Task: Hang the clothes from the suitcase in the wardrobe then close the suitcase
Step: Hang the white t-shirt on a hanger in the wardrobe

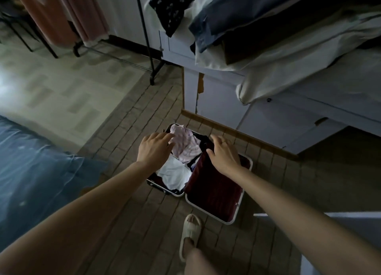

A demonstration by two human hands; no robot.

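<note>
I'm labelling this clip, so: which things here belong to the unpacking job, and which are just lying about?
Job:
suitcase, open on the floor
pink garment in it
white garment in it
left hand
right hand
hanging clothes

Lying about:
blue bedding
pink curtain
slipper

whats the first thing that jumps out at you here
An open suitcase lies on the tiled floor in the middle, its left half heaped with a pale pink garment and white clothes, its dark red half bare. Both arms reach down to it: the left hand over the pink garment, the right hand over the dark red half's edge. Up right, hanging clothes fill the corner.
</note>
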